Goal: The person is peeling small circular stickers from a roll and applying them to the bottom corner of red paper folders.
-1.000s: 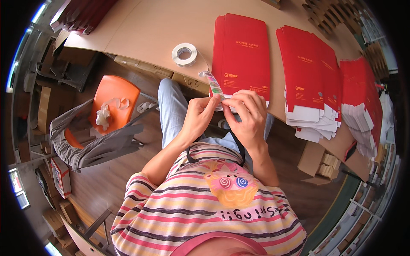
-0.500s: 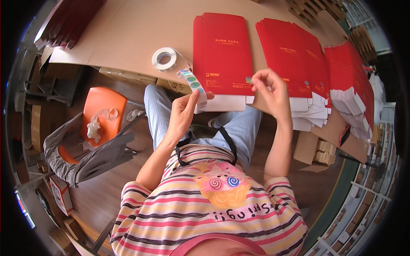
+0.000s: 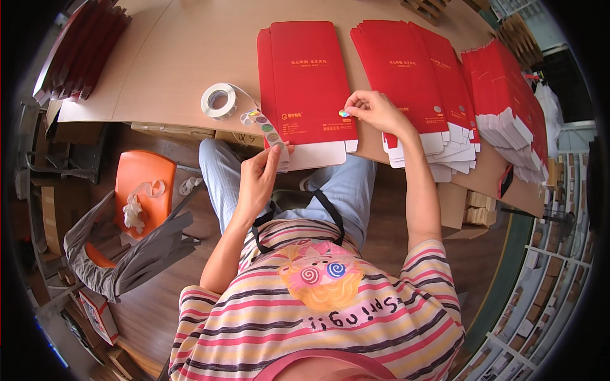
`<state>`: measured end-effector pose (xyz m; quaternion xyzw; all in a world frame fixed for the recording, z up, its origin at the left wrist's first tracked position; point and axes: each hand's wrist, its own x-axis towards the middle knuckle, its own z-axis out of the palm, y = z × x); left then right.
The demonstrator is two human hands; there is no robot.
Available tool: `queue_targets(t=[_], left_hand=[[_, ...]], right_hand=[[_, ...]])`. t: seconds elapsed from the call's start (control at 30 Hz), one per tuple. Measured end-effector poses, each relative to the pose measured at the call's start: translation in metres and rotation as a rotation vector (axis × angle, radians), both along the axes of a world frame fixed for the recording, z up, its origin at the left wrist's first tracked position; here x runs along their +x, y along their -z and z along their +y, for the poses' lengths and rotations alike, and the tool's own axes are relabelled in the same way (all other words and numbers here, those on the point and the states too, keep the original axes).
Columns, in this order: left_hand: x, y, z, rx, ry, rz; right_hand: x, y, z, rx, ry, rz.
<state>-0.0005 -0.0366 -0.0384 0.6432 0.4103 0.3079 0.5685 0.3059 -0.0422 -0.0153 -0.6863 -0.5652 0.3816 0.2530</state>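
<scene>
A flat red folded carton [image 3: 304, 70] with gold print and white flaps lies in front of me at the table's near edge. My left hand [image 3: 259, 178] pinches the strip of round shiny stickers [image 3: 265, 127] between thumb and fingers, over the carton's lower left corner. That strip runs back to a white sticker roll [image 3: 218, 101] on the table. With closed fingertips, my right hand [image 3: 376, 113] has hold of a round rainbow-shiny sticker [image 3: 344, 113] at the carton's lower right edge. Whether the sticker is stuck down there I cannot tell.
Overlapping red cartons [image 3: 397, 63], some with round stickers, lie right of the front one. Another fanned stack [image 3: 502, 89] is farther right. Dark red cartons [image 3: 82, 47] stand at the far left. An orange chair [image 3: 145, 184] with crumpled backing strips is beside the table [image 3: 190, 38].
My right hand has moved in to the carton's lower right edge, its fingertips now at the sticker. My left hand keeps the strip. The whole view has shifted slightly.
</scene>
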Motion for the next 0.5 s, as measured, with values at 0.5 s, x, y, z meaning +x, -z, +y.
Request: queue_targets(t=[0.5], left_hand=[[-0.001, -0.004, 0.003, -0.104, 0.009, -0.118]], right_hand=[[-0.036, 0.013, -0.024, 0.097, 0.358, -0.383]])
